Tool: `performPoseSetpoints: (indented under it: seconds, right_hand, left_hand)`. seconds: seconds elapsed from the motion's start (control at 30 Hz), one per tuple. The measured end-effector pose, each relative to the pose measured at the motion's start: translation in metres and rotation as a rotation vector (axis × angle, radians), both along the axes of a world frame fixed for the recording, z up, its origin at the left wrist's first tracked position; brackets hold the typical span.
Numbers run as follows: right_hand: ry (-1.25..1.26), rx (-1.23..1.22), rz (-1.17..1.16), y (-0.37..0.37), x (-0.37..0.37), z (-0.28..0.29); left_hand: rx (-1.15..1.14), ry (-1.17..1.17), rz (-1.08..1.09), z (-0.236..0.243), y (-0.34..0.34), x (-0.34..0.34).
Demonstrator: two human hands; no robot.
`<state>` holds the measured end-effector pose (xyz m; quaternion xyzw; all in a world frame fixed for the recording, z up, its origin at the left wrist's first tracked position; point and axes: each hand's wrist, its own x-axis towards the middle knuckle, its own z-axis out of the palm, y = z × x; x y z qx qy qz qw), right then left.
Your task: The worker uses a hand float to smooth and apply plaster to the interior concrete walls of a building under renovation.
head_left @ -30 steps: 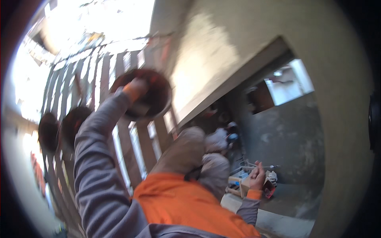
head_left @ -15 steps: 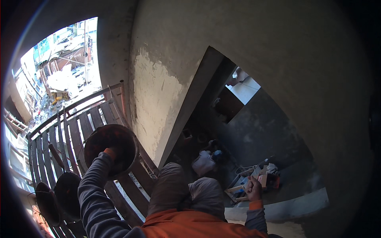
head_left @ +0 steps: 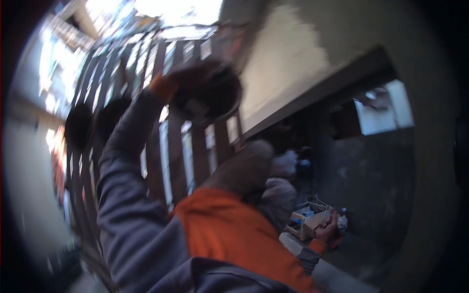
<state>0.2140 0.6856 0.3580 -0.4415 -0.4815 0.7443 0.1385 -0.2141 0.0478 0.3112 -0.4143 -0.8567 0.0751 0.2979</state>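
Note:
My left hand (head_left: 193, 75) reaches over a dark round bucket (head_left: 222, 95) above the slatted wooden platform. Its fingers are smeared by motion and partly lost against the dark inside, so their grip cannot be told. Something paler shows in the bottom of the bucket. At the lower right, my right hand (head_left: 328, 225) is raised with its fingers curled closed; what they hold, if anything, is hidden. Behind that hand, farther down, lie a cardboard box (head_left: 312, 225) and a white cable (head_left: 317, 201).
Two more dark round containers, one at the far left (head_left: 78, 126) and one beside my left sleeve (head_left: 111, 115), stand on the gapped planks (head_left: 156, 166). A plastered wall (head_left: 288, 44) borders an opening, through which a person (head_left: 286, 163) in light clothing shows below.
My view has swung, shifting the platform and opening within it. My left arm is stretched farther forward, with the bucket beside the hand. My right hand stays closed.

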Motion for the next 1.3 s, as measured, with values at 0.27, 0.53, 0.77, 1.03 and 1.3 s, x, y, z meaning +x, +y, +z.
performPoseSetpoints:
  seconds: [0.27, 0.53, 0.77, 1.03, 1.3]
  right_hand:
    - [0.021, 0.068, 0.032, -0.019, -0.017, 0.026]
    - [0.092, 0.062, 0.176, -0.026, -0.053, 0.024]
    - [0.097, 0.118, 0.206, -0.026, -0.055, 0.036]
    - [0.070, 0.140, 0.132, -0.016, -0.044, 0.036]
    - [0.085, 0.168, 0.157, -0.021, -0.051, 0.038]
  left_hand:
    - [-0.241, 0.136, 0.251, 0.139, -0.119, 0.188]
    - [0.021, -0.942, 0.959, 0.021, -0.186, 0.220]
    - [0.051, -1.010, 1.111, -0.057, -0.186, 0.212]
    - [0.147, -1.028, 1.090, -0.027, -0.174, 0.189]
    - [-0.031, -1.077, 0.847, -0.069, -0.231, 0.192]
